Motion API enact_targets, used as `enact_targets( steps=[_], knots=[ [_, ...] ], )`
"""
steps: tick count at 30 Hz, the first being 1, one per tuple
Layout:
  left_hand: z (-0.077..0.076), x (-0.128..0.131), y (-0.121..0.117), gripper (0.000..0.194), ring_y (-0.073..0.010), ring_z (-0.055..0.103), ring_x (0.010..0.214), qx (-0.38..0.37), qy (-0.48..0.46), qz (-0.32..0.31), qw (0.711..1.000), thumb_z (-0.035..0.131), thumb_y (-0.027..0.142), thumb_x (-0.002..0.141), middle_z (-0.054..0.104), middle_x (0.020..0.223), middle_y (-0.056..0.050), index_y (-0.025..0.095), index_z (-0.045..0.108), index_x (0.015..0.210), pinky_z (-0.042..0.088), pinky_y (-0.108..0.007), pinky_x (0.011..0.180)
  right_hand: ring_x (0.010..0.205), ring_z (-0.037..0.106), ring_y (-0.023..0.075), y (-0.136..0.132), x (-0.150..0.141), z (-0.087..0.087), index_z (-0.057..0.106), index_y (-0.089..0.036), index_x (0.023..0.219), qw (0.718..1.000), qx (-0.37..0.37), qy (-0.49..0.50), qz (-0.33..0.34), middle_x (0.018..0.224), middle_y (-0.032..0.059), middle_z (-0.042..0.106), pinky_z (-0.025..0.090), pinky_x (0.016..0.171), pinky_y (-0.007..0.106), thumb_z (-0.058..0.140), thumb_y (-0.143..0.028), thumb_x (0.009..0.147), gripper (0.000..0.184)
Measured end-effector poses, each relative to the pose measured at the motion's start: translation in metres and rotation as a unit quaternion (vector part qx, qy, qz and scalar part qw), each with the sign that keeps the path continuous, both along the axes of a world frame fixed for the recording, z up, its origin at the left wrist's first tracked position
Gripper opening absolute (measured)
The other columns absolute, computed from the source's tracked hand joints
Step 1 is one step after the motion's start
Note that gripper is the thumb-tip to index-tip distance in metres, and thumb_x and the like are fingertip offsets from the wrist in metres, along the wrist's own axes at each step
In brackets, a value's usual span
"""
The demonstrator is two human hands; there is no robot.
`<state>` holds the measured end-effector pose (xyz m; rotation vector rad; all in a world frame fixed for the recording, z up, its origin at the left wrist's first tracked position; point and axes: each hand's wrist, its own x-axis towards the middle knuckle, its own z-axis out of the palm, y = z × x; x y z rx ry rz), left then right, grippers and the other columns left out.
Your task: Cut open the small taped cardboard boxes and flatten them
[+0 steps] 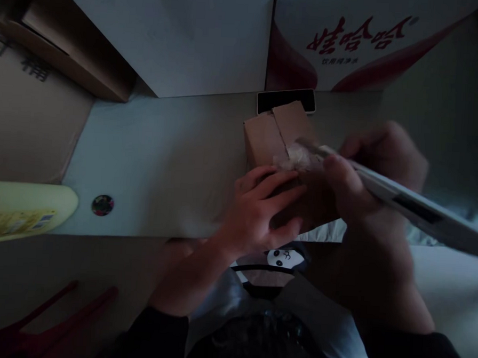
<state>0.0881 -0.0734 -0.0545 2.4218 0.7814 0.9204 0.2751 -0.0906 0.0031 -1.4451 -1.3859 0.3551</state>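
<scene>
A small brown cardboard box sits near the front edge of the table, with a split seam across its upper face. Crumpled clear tape sticks up from the box. My left hand grips the near left part of the box, its fingers spread over the cardboard and the thumb closer to me. Closed in my right hand is a long, pale utility knife with a dark slot along its body. Its tip points left and reaches the tape. Dim light and motion blur soften the right fingers.
A phone-like black slab lies behind the box. Large white cartons stand along the back, with brown cartons at left. A pale green bottle and a round patterned disc are at the left front.
</scene>
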Motion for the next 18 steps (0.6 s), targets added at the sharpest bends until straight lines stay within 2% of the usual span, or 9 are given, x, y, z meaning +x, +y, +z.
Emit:
enact_targets(
  steps=[2, 4, 8, 12, 18],
  knots=[
    [-0.002, 0.0, 0.003, 0.04, -0.0315, 0.055, 0.139, 0.001, -0.012, 0.0, 1.0, 0.06, 0.042, 0.103, 0.071, 0.143, -0.011, 0.018, 0.075, 0.132, 0.047, -0.048, 0.122, 0.053, 0.047, 0.0118, 0.005, 0.001, -0.005, 0.058, -0.025, 0.077, 0.999, -0.024, 0.02, 0.029, 0.062, -0.0042, 0.054, 0.038, 0.051, 0.027, 0.067, -0.029, 0.087, 0.014],
    [-0.004, 0.0, 0.005, 0.04, -0.0309, 0.056, 0.138, 0.007, -0.018, -0.001, 1.0, 0.058, 0.04, 0.104, 0.071, 0.142, -0.012, 0.017, 0.074, 0.132, 0.047, -0.048, 0.121, 0.052, 0.054, 0.0121, 0.008, 0.004, -0.011, 0.067, -0.024, 0.085, 0.997, -0.051, 0.049, 0.044, 0.064, -0.0038, 0.062, 0.042, 0.05, 0.026, 0.061, -0.025, 0.088, 0.006],
    [-0.009, 0.0, 0.007, 0.051, -0.0321, 0.053, 0.146, 0.023, -0.01, 0.014, 1.0, 0.054, 0.049, 0.105, 0.066, 0.15, -0.014, 0.017, 0.067, 0.142, 0.045, -0.049, 0.125, 0.059, 0.068, 0.014, 0.009, 0.01, -0.018, 0.076, -0.024, 0.097, 0.99, -0.094, 0.091, 0.052, 0.075, -0.0017, 0.074, 0.051, 0.054, 0.026, 0.059, -0.02, 0.088, 0.019],
    [-0.009, -0.001, 0.007, 0.061, -0.0356, 0.049, 0.152, 0.01, 0.019, 0.021, 1.0, 0.048, 0.059, 0.105, 0.061, 0.156, -0.016, 0.017, 0.062, 0.148, 0.041, -0.053, 0.127, 0.066, 0.068, 0.0151, 0.009, 0.011, -0.016, 0.075, -0.026, 0.095, 0.99, -0.121, 0.053, 0.051, 0.078, -0.0011, 0.074, 0.052, 0.061, 0.029, 0.064, -0.02, 0.086, 0.015],
    [-0.004, -0.001, 0.007, 0.057, -0.0358, 0.05, 0.15, -0.001, 0.017, 0.021, 1.0, 0.057, 0.054, 0.103, 0.062, 0.155, -0.015, 0.018, 0.063, 0.147, 0.041, -0.052, 0.125, 0.067, 0.067, 0.0168, 0.009, 0.009, -0.007, 0.073, -0.023, 0.095, 0.987, -0.152, 0.011, 0.055, 0.078, -0.0006, 0.075, 0.049, 0.064, 0.032, 0.061, -0.032, 0.086, 0.018]
  ],
)
